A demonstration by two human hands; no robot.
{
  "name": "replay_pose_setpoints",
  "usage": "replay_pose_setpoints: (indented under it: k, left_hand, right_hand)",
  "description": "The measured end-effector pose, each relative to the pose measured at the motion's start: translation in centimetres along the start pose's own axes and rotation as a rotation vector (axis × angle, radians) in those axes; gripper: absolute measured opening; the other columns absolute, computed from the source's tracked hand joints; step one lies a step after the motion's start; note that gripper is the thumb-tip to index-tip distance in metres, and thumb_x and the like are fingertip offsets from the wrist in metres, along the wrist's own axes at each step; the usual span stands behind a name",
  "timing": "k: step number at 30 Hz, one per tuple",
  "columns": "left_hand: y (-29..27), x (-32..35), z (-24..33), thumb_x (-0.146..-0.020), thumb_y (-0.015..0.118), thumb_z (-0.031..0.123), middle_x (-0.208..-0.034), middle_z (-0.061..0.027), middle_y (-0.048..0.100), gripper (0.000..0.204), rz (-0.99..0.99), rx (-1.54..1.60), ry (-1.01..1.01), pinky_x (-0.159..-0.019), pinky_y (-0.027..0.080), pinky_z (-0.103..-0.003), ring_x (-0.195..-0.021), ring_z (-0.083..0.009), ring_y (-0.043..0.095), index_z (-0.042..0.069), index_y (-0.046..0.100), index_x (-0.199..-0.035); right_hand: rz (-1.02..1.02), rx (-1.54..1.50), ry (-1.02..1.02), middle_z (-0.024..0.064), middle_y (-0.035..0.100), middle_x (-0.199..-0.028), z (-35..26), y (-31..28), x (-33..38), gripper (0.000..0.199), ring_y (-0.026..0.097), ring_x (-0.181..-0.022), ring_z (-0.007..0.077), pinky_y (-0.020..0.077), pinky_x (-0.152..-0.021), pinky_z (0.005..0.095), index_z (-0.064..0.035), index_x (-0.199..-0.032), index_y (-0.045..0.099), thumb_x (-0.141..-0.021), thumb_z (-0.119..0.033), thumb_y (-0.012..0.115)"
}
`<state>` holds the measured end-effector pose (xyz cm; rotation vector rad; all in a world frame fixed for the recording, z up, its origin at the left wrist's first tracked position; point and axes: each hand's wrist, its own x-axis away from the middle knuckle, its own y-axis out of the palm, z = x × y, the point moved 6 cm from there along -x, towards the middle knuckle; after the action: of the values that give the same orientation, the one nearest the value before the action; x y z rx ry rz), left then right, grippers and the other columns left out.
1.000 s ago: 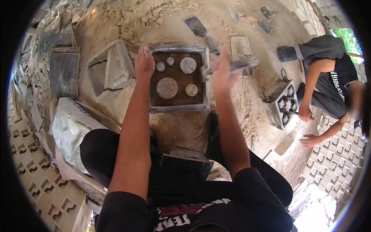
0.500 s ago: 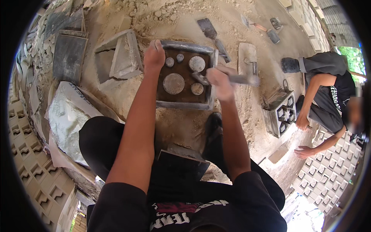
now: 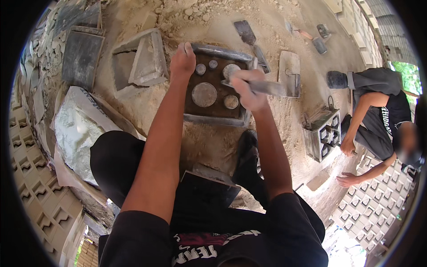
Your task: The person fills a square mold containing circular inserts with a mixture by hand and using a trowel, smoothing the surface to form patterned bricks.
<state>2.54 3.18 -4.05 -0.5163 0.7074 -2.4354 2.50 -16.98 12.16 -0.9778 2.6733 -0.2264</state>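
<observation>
A rectangular mould frame (image 3: pixel 218 119) lies on the sandy ground in front of me. Several round, dusty discs of different sizes stand inside it on a brown bed, including a large disc (image 3: pixel 204 95) and a small disc (image 3: pixel 231 102). My left hand (image 3: pixel 183 60) is closed on the frame's far left corner. Over the right part of the mould, my right hand (image 3: pixel 249 91) is closed round a long grey tool (image 3: pixel 267 87). That tool is smeared by motion, so its exact kind is unclear. Hand and tool partly cover the far right disc (image 3: pixel 231 71).
On the left are a broken tray-like frame (image 3: pixel 149 58), dark boards (image 3: pixel 82 58) and a white powder sack (image 3: pixel 73 129). Beyond lie a trowel (image 3: pixel 260 58), a flat float (image 3: pixel 290 73) and a mallet (image 3: pixel 319 45). A co-worker (image 3: pixel 373 107) crouches right, by a metal block mould (image 3: pixel 324 135).
My right hand and the tool have shifted slightly left and away from me, over the far right disc. My left hand keeps its hold on the corner. The whole view has shifted slightly.
</observation>
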Motion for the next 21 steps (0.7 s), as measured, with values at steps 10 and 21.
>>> replay_pose_setpoints:
  k: [10,21]
  left_hand:
    - [0.3,-0.5,-0.1,-0.102,0.029,0.042,-0.115,-0.0279,0.062,0.052,-0.003,0.014,0.022,-0.094,0.043,-0.054,-0.11,-0.048,0.056,0.004,0.057,-0.121]
    - [0.1,-0.4,-0.1,-0.101,0.028,0.044,-0.117,-0.0266,0.062,0.052,0.006,-0.029,-0.01,-0.094,0.043,-0.054,-0.112,-0.0469,0.056,0.005,0.057,-0.121]
  right_hand:
    - [0.038,-0.229,0.212,-0.0031,0.045,-0.058,4.1,-3.7,0.9,0.035,0.039,-0.054,0.0095,0.0298,-0.049,0.0288,-0.003,-0.058,0.046,-0.09,-0.012,0.057]
    - [0.246,-0.504,0.115,-0.004,0.035,-0.055,3.6,-1.5,3.0,0.038,0.03,-0.051,0.0067,0.0246,-0.048,0.0286,-0.0056,-0.058,0.04,-0.093,-0.007,0.054]
